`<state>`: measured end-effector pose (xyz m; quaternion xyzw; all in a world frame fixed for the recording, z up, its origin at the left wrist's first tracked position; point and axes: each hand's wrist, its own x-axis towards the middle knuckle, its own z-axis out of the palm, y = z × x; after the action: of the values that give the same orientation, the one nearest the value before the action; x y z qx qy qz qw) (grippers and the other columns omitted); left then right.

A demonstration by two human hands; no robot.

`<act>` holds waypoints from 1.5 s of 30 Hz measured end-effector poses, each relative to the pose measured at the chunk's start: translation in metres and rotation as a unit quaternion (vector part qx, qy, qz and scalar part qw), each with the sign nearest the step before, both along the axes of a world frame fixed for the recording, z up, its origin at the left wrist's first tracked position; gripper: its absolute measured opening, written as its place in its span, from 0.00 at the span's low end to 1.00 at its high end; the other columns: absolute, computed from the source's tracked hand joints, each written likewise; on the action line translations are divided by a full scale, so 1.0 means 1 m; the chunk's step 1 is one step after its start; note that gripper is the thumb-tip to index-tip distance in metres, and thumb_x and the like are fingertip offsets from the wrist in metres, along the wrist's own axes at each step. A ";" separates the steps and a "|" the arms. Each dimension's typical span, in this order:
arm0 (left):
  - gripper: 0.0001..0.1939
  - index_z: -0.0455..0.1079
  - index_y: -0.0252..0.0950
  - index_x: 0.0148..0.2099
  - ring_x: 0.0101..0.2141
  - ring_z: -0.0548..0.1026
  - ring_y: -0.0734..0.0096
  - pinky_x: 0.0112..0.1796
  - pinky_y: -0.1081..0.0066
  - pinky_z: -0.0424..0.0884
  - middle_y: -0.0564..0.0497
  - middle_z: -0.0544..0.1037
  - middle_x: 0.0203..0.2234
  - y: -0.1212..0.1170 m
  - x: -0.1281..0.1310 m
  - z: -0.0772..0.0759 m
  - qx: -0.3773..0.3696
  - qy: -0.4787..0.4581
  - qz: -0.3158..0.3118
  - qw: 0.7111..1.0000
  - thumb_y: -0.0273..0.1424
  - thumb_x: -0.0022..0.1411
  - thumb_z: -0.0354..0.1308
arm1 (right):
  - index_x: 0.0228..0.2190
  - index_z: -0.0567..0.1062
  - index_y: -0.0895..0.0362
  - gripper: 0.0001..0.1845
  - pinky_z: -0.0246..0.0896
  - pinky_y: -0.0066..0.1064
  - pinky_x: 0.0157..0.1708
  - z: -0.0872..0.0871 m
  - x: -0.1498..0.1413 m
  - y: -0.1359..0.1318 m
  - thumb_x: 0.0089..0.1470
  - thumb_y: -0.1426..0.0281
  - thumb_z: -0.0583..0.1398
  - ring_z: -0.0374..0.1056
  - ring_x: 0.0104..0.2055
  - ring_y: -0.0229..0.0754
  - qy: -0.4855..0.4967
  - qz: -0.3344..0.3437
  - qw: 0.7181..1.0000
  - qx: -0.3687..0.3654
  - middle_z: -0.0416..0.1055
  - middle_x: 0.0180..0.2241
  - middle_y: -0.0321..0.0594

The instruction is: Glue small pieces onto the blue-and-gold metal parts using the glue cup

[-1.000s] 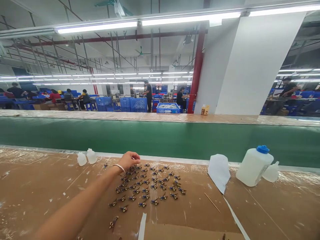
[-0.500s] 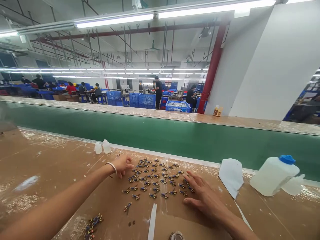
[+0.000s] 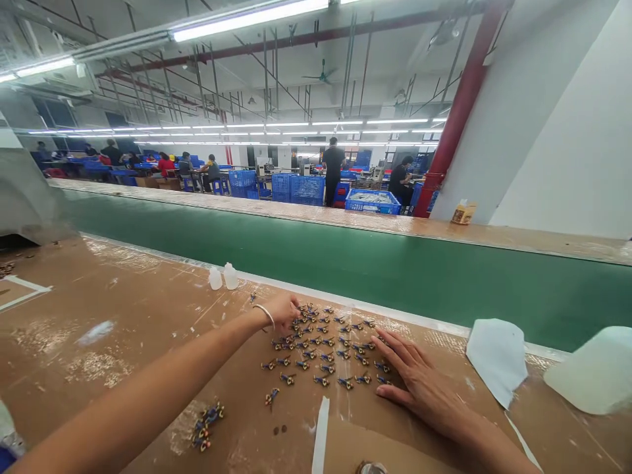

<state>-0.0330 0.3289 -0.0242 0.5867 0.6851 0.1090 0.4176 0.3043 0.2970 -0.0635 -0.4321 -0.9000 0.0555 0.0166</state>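
Observation:
Many small blue-and-yellow figurines (image 3: 323, 342) lie spread in loose rows on the brown-covered table. My left hand (image 3: 282, 312), with a white bracelet at the wrist, is at the far left corner of the group. Its fingers are curled and closed down among the figurines; whatever they hold is hidden. Flat and open, my right hand (image 3: 419, 378) rests along the right edge of the group, fingertips beside the outermost pieces. Nearer to me on the left sits a small heap of similar figurines (image 3: 206, 424). One figurine (image 3: 271, 396) lies apart in front of the rows.
Two small white bottles (image 3: 223, 277) stand at the back left. A green conveyor belt (image 3: 316, 253) crosses behind the table. To the right are a white sheet (image 3: 496, 359) and a large translucent jug (image 3: 595, 368). White tape (image 3: 320, 434) and a round container (image 3: 371, 467) are in front.
The view has turned left, so the scene sits farther right. My left hand has moved right and onto the far left figurines, its fingers closing in. My right hand stays by the right edge.

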 end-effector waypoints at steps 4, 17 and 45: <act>0.07 0.68 0.29 0.33 0.17 0.63 0.84 0.22 0.79 0.61 0.57 0.68 0.19 -0.022 -0.025 0.014 0.007 -0.020 -0.041 0.999 0.29 0.53 0.60 | 0.62 0.49 0.45 0.39 0.39 0.50 0.62 -0.007 0.015 0.001 0.54 0.44 0.49 0.41 0.65 0.48 0.011 0.020 0.999 0.027 0.41 0.64 0.35; 0.22 0.60 0.36 0.38 0.15 0.65 0.76 0.19 0.77 0.60 0.61 0.66 0.16 -0.079 -0.032 -0.015 -0.043 -0.058 -0.049 0.996 0.28 0.37 0.62 | 0.64 0.39 0.47 0.42 0.50 0.43 0.59 -0.025 0.029 0.002 0.55 0.50 0.52 0.46 0.63 0.47 0.061 0.040 0.992 0.101 0.41 0.64 0.37; 0.13 0.74 0.42 0.41 0.39 0.69 0.73 0.41 0.76 0.61 0.52 0.74 0.36 -0.127 -0.058 0.026 0.076 0.134 -0.197 0.968 0.28 0.59 0.50 | 0.62 0.43 0.43 0.33 0.48 0.39 0.61 -0.016 0.027 -0.009 0.60 0.57 0.50 0.46 0.63 0.41 0.111 0.034 0.990 0.082 0.44 0.63 0.32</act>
<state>-0.0910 0.2020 0.0013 0.7491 0.5959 -0.0037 0.2894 0.3311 0.2883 -0.0793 -0.3896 -0.9082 0.0297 0.1498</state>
